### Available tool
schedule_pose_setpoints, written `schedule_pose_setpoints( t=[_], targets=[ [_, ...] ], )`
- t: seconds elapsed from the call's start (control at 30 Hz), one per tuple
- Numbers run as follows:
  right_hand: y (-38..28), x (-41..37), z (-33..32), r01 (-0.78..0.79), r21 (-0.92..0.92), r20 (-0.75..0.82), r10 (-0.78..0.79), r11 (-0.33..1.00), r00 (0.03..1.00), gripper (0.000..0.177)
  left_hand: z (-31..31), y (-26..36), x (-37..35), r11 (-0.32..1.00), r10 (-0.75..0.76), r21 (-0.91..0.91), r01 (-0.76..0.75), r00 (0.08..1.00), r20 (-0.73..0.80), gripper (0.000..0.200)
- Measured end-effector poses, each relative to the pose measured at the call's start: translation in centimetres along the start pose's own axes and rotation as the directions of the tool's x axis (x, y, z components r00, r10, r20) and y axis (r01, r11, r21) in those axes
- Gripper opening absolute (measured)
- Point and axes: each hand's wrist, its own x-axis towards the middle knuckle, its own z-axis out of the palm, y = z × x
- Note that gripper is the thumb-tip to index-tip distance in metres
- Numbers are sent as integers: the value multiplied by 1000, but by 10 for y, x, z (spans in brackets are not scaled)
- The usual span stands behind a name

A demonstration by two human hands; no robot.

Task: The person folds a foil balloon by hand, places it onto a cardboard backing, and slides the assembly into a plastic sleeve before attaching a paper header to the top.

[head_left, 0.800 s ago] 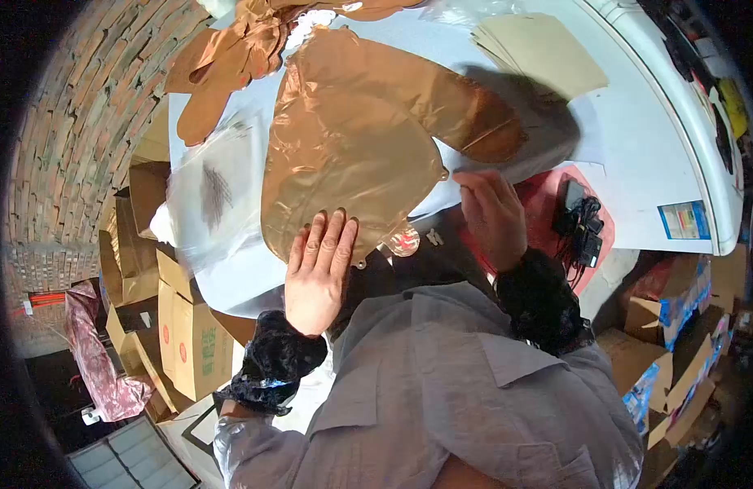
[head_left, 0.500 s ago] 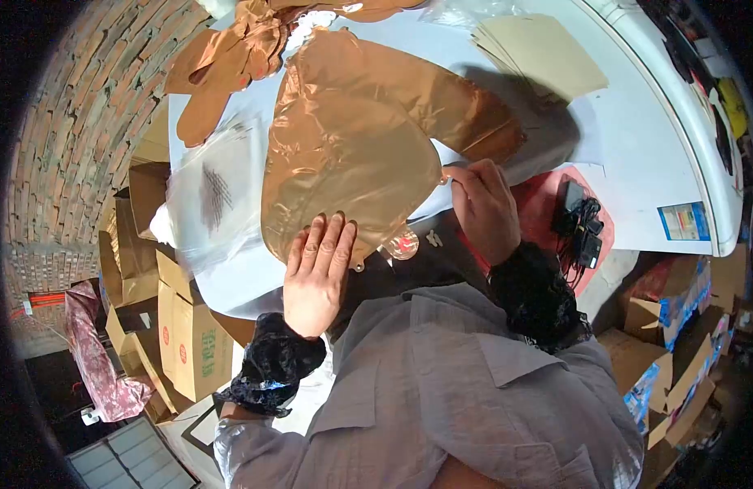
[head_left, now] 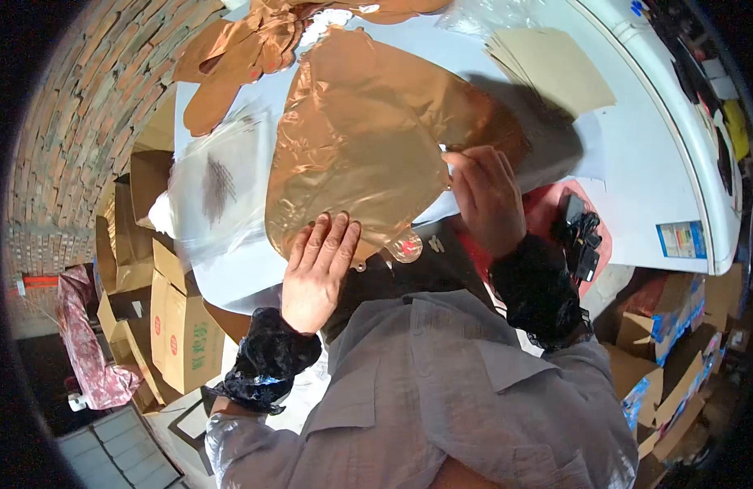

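Observation:
A large copper-coloured foil sheet, shaped with a branch to the right, lies wrinkled on the white table. My left hand rests flat on its lower left part, fingers stretched out. At the foil's right edge, my right hand has its fingers pinched on that edge. A small round tab with a red mark sticks out at the foil's lower edge, between my hands. Several clear plastic bags lie to the left of the foil.
More copper foil pieces lie at the back left. Beige sheets are at the back right. Black adapters with cables rest on a red surface. Cardboard boxes stand at the left, others at the right.
My right hand has shifted slightly, and the foil's right edge is drawn a little, its right branch now folded closer. The left hand stays flat on the foil. The whole view has shifted slightly.

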Motion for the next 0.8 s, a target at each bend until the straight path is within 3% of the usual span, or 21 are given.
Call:
schedule_pose_setpoints(
  t=[0.07, 0.2, 0.3, 0.43, 0.6, 0.8],
  targets=[
    [-4, 19, 10, 94, 45, -29, -93, 995, 995, 23, 0, -2, -2, 1000, 3, 8, -3, 1000, 12, 55],
    [-8, 49, 38, 120, 193, 47, -131, 974, 990, 25, -1, 0, -3, 998, -37, -44, 37, 999, 6, 57],
    [-8, 60, 67, 105, 32, 131, -108, 994, 985, 25, 3, 0, -5, 998, -52, -35, 52, 999, -12, 57],
    [-13, 64, 81, 49, -40, 274, -36, 998, 961, 29, 4, -2, -8, 997, -55, -47, 55, 998, -13, 58],
    [-8, 65, 85, 125, -10, 312, -115, 992, 943, 49, 5, -2, -9, 996, -67, -58, 66, 998, -11, 59],
    [-4, 69, 88, 241, -27, 290, -223, 970, 931, 54, 2, -6, -10, 991, -86, -103, 80, 995, -53, 61]
  ],
)
